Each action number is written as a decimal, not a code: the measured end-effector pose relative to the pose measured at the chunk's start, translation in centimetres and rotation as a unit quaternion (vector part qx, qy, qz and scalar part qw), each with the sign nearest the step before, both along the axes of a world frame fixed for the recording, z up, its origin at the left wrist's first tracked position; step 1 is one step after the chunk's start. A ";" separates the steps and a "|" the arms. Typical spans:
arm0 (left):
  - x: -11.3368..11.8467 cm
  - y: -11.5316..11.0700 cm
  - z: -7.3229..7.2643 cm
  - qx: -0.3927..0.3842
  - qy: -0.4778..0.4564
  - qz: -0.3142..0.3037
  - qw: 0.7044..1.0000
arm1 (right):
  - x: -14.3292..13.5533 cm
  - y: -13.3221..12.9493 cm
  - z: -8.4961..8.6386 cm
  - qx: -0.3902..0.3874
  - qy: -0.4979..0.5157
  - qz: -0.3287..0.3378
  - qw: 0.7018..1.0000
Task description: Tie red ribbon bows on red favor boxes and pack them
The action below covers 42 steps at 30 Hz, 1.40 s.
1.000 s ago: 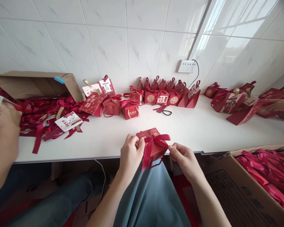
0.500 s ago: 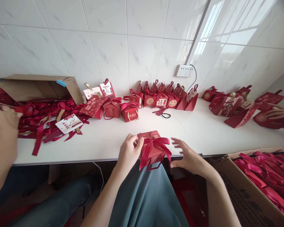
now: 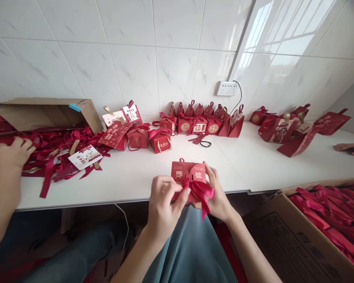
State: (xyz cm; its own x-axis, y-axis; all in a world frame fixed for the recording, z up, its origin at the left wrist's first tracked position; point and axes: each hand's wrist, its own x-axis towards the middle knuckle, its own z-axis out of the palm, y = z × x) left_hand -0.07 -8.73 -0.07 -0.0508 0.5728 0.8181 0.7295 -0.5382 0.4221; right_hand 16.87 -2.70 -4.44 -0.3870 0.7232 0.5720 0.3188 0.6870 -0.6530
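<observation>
A small red gift box (image 3: 198, 171) with gold lettering is held over the table's front edge, above my lap. On its front is a shiny crimson ribbon (image 3: 203, 192), its tails hanging to the right. My left hand (image 3: 166, 202) pinches the ribbon near its knot between thumb and fingers. From the right side, my right hand (image 3: 218, 196) grips the gift box, with some of its fingers hidden behind and below it.
A tipped cardboard box (image 3: 47, 112) spills tangled ribbons (image 3: 50, 157) at left, where another person's hand (image 3: 13, 153) reaches. Finished red boxes (image 3: 212, 125) line the wall. An open carton of red ribboned pieces (image 3: 327, 220) stands right; another hand (image 3: 349, 149) rests beyond it.
My right hand, open and apart before, now grips the gift box. My left hand has moved from the box's side to the ribbon. The right-hand co-worker has let go of a red box.
</observation>
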 end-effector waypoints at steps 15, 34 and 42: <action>1.7 -2.0 2.1 0.190 0.128 -0.047 0.972 | 1.0 -2.4 2.0 0.136 0.097 -0.102 0.981; 1.5 -2.8 3.6 0.027 0.093 -0.038 0.995 | 1.6 -3.3 1.8 0.113 0.086 -0.081 0.987; 1.2 -2.3 2.7 0.121 0.106 -0.094 0.982 | 1.3 -3.4 2.3 0.151 0.067 -0.109 0.980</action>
